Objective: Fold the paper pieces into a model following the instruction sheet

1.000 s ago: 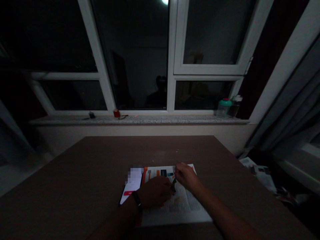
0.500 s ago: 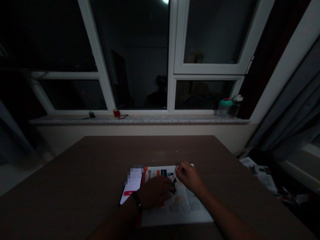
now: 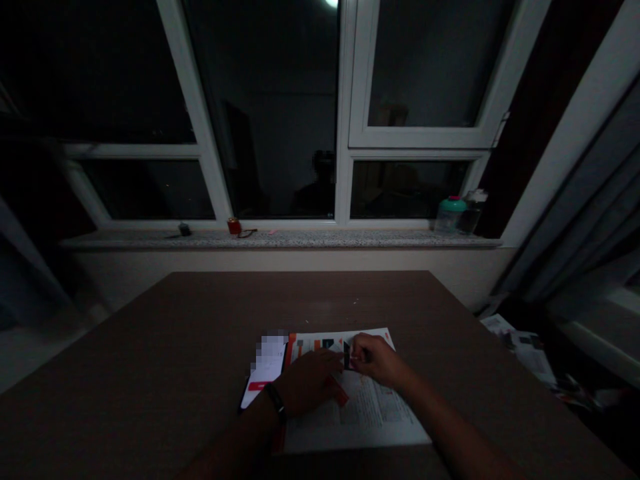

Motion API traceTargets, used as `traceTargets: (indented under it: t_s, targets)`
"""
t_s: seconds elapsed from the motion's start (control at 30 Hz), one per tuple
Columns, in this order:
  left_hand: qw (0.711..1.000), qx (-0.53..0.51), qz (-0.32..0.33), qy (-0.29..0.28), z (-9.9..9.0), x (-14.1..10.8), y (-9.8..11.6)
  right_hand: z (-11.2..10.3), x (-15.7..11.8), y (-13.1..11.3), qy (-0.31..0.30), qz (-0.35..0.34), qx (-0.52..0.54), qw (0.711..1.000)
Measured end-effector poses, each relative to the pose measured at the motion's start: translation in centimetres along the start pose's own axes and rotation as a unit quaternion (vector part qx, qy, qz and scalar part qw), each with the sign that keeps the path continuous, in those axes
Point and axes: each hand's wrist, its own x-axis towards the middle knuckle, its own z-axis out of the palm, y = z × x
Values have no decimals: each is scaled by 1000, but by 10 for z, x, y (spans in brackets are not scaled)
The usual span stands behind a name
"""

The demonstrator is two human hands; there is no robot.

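Your right hand [image 3: 379, 361] pinched a small dark piece [image 3: 347, 355] between closed fingers; your left hand [image 3: 307, 383] lay curled on the flat printed sheet [image 3: 367, 417], its grip unclear.

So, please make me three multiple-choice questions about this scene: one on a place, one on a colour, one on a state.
1. What colour is the lid of the plastic jar on the window sill?
A) red B) teal C) white
2. Where is the phone?
A) on the table, beside the printed sheet
B) on the window sill
C) against the window
3. What does the right hand do?
A) holds the jar
B) lies on the phone
C) touches a small dark piece

1 B: the lid looks teal.
2 A: it lies left of the sheet.
3 C: the hand meets the piece.
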Motion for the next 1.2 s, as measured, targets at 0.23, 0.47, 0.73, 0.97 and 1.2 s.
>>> traceTargets:
  t_s: [0.23,0.47,0.73,0.97,1.2]
  targets:
    - [1000,8,15,-3,-2,-1,0,-4,-2,-1,-51,8,82,995]
    - [999,40,22,-24,-4,1,4,-11,-5,-10,-105,39,124,986]
    - [998,54,35,-29,-2,2,1,-10,-8,-12,-62,-6,46,997]
    - [999,14,38,-29,-3,2,1,-5,-4,-6,1,-10,-28,1000]
    - [996,36,68,-36,-9,4,9,-5,-4,-14,-11,-19,-48,999]
